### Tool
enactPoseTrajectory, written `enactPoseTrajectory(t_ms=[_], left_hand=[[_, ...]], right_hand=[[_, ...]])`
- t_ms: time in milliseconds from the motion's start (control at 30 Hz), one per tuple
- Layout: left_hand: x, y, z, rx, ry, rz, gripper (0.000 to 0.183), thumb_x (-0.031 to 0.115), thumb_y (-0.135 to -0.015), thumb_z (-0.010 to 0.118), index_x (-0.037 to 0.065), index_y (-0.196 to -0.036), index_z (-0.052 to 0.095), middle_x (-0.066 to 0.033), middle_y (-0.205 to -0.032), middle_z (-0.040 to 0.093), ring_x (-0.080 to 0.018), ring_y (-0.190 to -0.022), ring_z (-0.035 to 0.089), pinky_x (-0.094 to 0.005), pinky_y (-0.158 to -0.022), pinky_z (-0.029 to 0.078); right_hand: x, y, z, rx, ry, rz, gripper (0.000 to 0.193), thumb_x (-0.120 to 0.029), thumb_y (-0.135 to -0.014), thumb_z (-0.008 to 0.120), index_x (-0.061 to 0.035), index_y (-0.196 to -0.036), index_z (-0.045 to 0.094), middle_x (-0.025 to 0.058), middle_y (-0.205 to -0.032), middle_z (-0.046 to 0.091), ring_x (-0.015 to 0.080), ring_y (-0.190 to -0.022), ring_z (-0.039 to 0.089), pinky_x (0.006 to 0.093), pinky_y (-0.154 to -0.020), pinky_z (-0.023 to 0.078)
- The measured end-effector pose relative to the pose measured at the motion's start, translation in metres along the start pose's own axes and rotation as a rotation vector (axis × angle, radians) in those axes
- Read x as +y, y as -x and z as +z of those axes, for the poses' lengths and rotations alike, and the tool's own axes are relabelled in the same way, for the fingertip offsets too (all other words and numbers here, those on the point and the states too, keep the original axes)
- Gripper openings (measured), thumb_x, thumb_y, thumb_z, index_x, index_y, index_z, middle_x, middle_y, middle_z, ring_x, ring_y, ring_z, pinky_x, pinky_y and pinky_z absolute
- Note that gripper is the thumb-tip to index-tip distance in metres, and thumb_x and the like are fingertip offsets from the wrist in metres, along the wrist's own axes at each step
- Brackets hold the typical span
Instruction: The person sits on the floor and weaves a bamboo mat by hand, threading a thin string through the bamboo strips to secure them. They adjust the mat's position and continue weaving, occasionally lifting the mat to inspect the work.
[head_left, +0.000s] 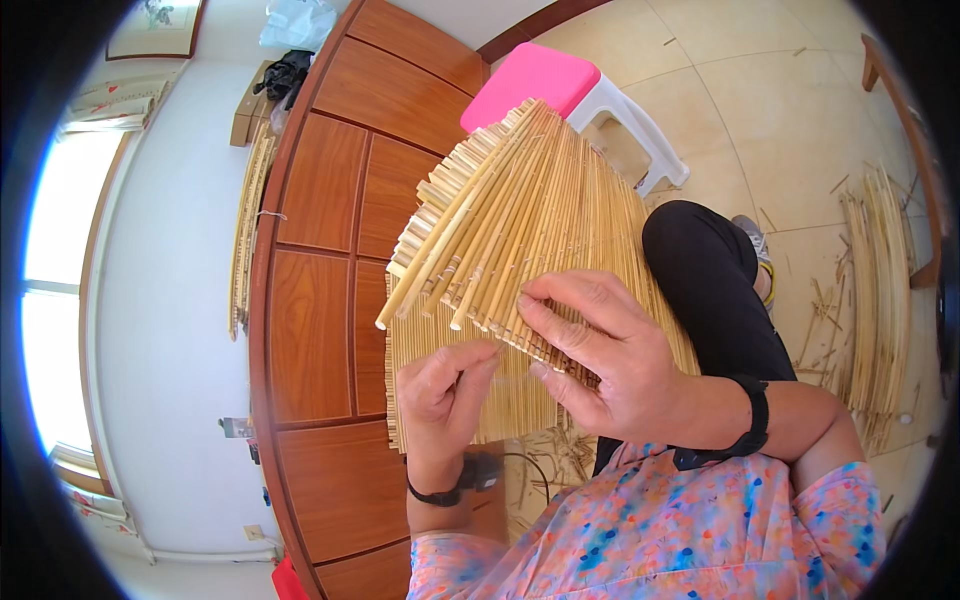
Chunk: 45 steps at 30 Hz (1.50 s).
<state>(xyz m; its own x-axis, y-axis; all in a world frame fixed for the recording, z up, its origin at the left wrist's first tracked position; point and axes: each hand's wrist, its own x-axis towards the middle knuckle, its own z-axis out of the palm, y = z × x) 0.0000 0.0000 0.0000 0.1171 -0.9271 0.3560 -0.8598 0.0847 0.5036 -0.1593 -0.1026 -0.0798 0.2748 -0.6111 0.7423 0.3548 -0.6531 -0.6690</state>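
Flowered shirt [640, 530]: nearest, pink and blue spots, filling the lower edge.
Wrists: a black band [757, 415] on the right one; a black strap [440, 497] with a small dark block on the left.
Right hand [625, 350]: fingers bent over the top of the stick mat, thumb at its near edge, the edge held between them.
Left hand [445, 390]: thumb and forefinger pinched together at the mat's near edge; whether a thread is between them I cannot tell.
Stick mat [575, 200]: straw-coloured, just in front of the body beside the bent knee, its upper sticks fanning away from the hands, a lower layer showing underneath.
Black trouser leg [700, 290]: right of the mat, a grey shoe [757, 250] beyond the knee.
Stool [530, 85]: pink seat, white legs, behind the mat's far end.
Wooden panels [315, 365]: reddish brown, left of the mat.
Floor [720, 110]: pale tiles; a bundle of sticks [875, 300] and scraps at right.
Small packet [237, 428]: against the white wall, any print too small to read.
Framed picture [153, 28]: upper left, any writing unreadable.
Window [70, 210]: bright, far left.
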Motion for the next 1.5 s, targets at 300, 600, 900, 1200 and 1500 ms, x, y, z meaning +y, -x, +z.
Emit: enactPoseTrajectory(t_ms=[300, 600, 900, 1200, 1500], left_hand=[[-0.003, -0.003, 0.008, 0.081, -0.020, 0.072, 0.011, -0.006, -0.080, 0.069, -0.002, -0.090, 0.068, -0.0125, -0.076, 0.068, -0.0175, -0.060, 0.062, -0.0256, -0.055, 0.048], [0.011, 0.001, 0.006, 0.039, 0.026, -0.106, 0.007, -0.007, -0.085, 0.063, -0.002, -0.090, 0.064, -0.0078, -0.069, 0.063, -0.0114, -0.058, 0.058, -0.0223, -0.054, 0.045], [0.032, -0.005, 0.012, 0.088, 0.170, -0.238, 0.005, -0.006, -0.088, 0.061, -0.002, -0.089, 0.058, -0.0037, -0.066, 0.062, -0.0079, -0.060, 0.060, -0.0217, -0.056, 0.049], [0.060, -0.014, 0.033, 0.288, 0.414, -0.440, 0.019, -0.010, -0.088, 0.051, 0.003, -0.097, 0.041, -0.0121, -0.085, 0.063, -0.0146, -0.069, 0.064, -0.0243, -0.059, 0.054], [0.037, -0.031, -0.024, 0.491, -0.069, -0.299, 0.014, 0.014, -0.100, 0.044, 0.003, -0.108, 0.050, -0.0086, -0.091, 0.064, -0.0136, -0.061, 0.065, -0.0208, -0.054, 0.048]], right_hand=[[-0.001, -0.001, 0.001, 0.004, 0.002, -0.007, 0.051, -0.001, -0.067, 0.073, 0.0068, -0.116, 0.061, 0.0190, -0.121, 0.056, 0.0381, -0.108, 0.055, 0.0414, -0.093, 0.047], [-0.003, 0.000, -0.001, -0.013, 0.036, -0.006, 0.054, 0.001, -0.066, 0.073, 0.0073, -0.118, 0.060, 0.0197, -0.121, 0.057, 0.0383, -0.108, 0.056, 0.0422, -0.093, 0.047], [-0.002, 0.000, 0.002, -0.003, 0.047, -0.027, 0.052, 0.003, -0.067, 0.072, 0.0078, -0.118, 0.061, 0.0211, -0.121, 0.058, 0.0394, -0.106, 0.057, 0.0427, -0.091, 0.049], [-0.003, 0.003, 0.008, -0.002, 0.092, -0.051, 0.053, 0.005, -0.068, 0.073, 0.0092, -0.119, 0.059, 0.0217, -0.121, 0.058, 0.0407, -0.105, 0.057, 0.0429, -0.090, 0.049], [-0.013, 0.004, 0.011, -0.050, 0.118, -0.035, 0.050, 0.007, -0.072, 0.066, 0.0138, -0.120, 0.054, 0.0260, -0.120, 0.054, 0.0428, -0.109, 0.053, 0.0442, -0.095, 0.046]])
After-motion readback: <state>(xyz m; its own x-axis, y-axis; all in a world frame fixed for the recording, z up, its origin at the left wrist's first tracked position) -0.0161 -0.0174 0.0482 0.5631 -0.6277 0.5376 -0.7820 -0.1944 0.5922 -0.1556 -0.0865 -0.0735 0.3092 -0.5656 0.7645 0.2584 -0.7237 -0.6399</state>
